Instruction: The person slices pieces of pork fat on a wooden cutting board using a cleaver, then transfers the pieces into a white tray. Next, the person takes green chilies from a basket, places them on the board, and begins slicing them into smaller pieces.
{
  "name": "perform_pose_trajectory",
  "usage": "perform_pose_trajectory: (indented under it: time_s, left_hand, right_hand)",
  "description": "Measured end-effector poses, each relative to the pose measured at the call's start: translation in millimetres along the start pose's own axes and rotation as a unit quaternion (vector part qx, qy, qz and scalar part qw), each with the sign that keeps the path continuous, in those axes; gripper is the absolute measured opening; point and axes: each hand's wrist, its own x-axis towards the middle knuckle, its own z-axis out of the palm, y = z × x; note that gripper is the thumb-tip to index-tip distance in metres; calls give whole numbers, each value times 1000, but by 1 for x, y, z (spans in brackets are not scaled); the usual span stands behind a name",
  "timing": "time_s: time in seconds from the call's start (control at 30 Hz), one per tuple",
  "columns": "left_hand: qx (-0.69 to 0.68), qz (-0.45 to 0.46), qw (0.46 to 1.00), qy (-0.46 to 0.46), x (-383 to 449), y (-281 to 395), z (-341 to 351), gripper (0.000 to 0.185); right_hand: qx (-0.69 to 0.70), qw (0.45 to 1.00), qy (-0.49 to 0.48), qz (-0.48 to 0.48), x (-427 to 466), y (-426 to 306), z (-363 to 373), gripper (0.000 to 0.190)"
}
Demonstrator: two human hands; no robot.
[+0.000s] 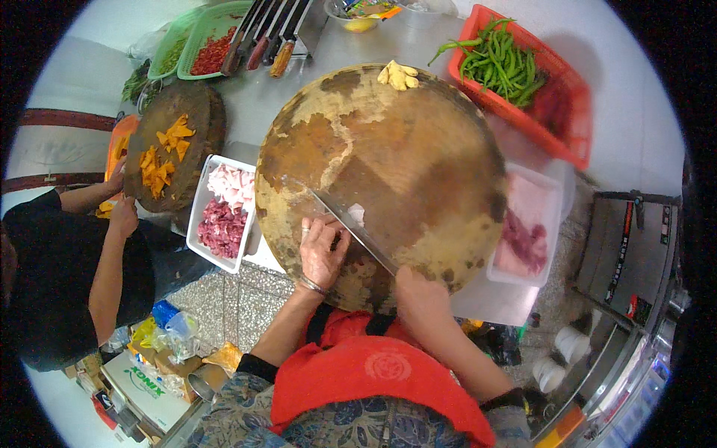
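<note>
A large round wooden chopping block [425, 145] lies before me. My right hand [420, 297] grips a knife [364, 238], whose long blade slants up and left across the block's near half. Left of the blade, my left hand [324, 252] rests on the wood with curled fingers, wearing a ring and a bracelet. It presses on what looks like a small piece of meat, mostly hidden beneath the fingers. Just past the blade lies one pale pink slice [356, 214]. Pieces of ginger root [398, 75] sit at the block's far edge.
Left stands a white tray [193, 238] of cut meat. Beyond it, another person's hands [124, 215] are at a smaller block [210, 120] bearing orange pieces. Knives [283, 59] stand in a rack behind. Right are a red basket [582, 140] of green peppers and a meat tub [552, 224].
</note>
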Motion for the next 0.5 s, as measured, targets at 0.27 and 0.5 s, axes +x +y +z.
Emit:
perform_pose_trajectory:
  time_s: [0.27, 0.5]
  left_hand:
    - [-62, -153, 985, 47, 3, -2, -1, 12]
    - [64, -72, 993, 71, 20, 10, -27, 13]
  right_hand:
    - [6, 999, -32, 6, -43, 26, -15, 10]
    - [99, 989, -36, 106, -60, 44, -39, 13]
